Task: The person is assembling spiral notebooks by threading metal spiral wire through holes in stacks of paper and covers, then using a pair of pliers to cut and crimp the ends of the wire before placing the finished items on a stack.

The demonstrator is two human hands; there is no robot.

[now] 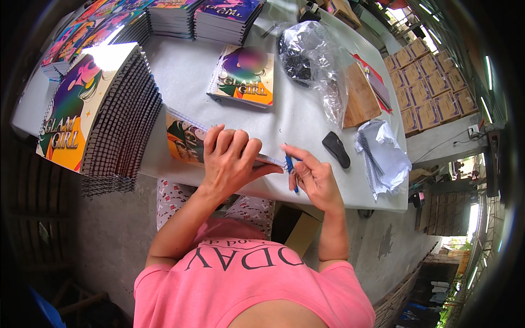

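On the white table [180,71], at its near edge, a spiral notebook [181,141] was held tilted. It was judged light and fairly stiff, perhaps slick-faced, with an easily bent coil [191,121]; a grip across the pages, clear of the coil, seemed best. It was clamped between the fingers and thumb of the left hand [228,158]. By the right hand [314,177], index finger extended, a slim blue tool [290,164] was pinched near the coil's end.

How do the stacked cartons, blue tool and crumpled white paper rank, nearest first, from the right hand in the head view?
1. Blue tool, in the right hand
2. Crumpled white paper, right side of table
3. Stacked cartons, beyond the table
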